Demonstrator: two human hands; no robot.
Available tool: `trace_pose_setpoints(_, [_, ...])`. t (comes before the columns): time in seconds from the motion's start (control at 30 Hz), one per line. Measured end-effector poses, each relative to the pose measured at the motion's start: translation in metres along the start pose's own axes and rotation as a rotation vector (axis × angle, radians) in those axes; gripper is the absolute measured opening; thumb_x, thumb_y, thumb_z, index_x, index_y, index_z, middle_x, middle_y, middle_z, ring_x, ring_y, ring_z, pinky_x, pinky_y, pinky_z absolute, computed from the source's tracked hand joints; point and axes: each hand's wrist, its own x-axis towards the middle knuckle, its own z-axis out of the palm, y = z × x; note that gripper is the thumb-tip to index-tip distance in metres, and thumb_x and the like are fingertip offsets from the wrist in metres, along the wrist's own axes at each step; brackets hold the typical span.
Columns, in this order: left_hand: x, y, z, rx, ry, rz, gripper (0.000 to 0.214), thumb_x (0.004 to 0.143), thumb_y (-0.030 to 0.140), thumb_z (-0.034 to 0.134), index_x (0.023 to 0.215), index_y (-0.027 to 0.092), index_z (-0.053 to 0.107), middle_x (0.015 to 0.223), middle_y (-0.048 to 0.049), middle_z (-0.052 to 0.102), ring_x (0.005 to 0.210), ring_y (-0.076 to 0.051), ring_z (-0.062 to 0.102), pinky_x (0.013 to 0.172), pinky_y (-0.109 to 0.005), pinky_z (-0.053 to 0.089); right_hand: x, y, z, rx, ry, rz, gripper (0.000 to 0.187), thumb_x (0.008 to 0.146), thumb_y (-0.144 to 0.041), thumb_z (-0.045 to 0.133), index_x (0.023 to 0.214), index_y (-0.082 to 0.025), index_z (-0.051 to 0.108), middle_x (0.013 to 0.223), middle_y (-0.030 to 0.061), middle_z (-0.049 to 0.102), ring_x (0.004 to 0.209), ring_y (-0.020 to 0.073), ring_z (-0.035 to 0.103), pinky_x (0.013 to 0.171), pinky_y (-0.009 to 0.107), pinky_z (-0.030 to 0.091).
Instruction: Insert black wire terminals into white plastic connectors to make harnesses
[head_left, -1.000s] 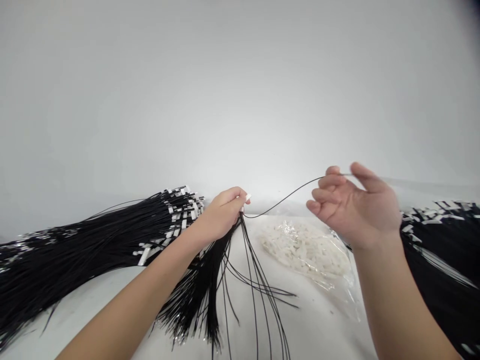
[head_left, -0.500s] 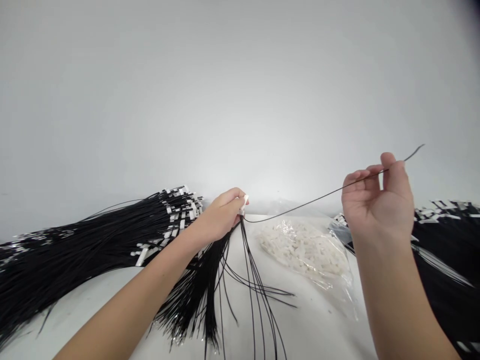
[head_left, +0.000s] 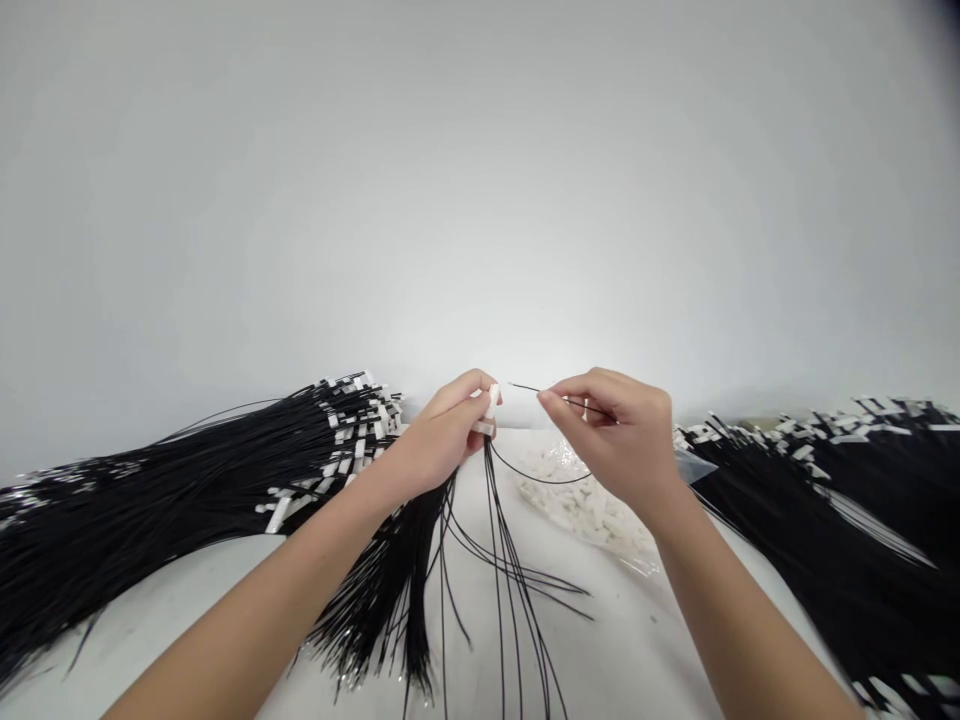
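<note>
My left hand (head_left: 448, 430) is closed on a small white connector housing (head_left: 491, 402), pinched between thumb and fingers. Several thin black wires (head_left: 501, 530) hang down from it toward the table. To the right, my right hand (head_left: 619, 425) pinches one black wire (head_left: 527, 387) close to its end. That tip points left at the housing, with a short gap between. The same wire loops below and runs back to my left hand. Beneath my left hand spreads a bundle of loose black wires (head_left: 397, 590); the left fingers hide its upper end.
On the left lies a large pile of black wires with white connectors (head_left: 202, 490). A clear plastic bag of white connectors (head_left: 585, 510) sits behind my right forearm. More black wires with white ends (head_left: 795, 510) lie at the right. A plain wall (head_left: 480, 180) stands behind.
My right hand has come left and down from the far right, turning over and now gripping the wire near its tip. The stretched wire has slackened into a loop. My left hand barely moved.
</note>
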Motion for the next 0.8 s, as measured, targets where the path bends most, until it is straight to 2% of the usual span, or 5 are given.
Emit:
trace_pose_setpoints(0.4, [-0.0042,0.0047,0.002,-0.034,-0.021,0.024,0.015,0.082,0.032,0.039,0.076,0.019,0.044,0.062,0.0005,0.046,0.05,-0.007,0.036,0.039,-0.015,0.021,-0.002,-0.0018,0.0022,-0.029,-0.012,-0.02,0.008,0.075,-0.023,0.058,0.068,-0.02,0.062,0.054,-0.0028,0.048,0.049,0.0067,0.04,0.045,0.021,0.03])
trace_pose_setpoints(0.8, [-0.0055,0.0059,0.0011,-0.014,-0.025,0.006,0.017,0.082,0.032,0.039,0.073,0.019,0.042,0.061,0.0005,0.048,0.049,-0.006,0.036,0.041,-0.017,0.02,-0.0018,-0.0015,0.0013,-0.058,-0.028,-0.061,0.008,0.076,-0.024,0.058,0.069,-0.02,0.062,0.055,-0.0034,0.049,0.048,0.0058,0.036,0.046,0.021,0.031])
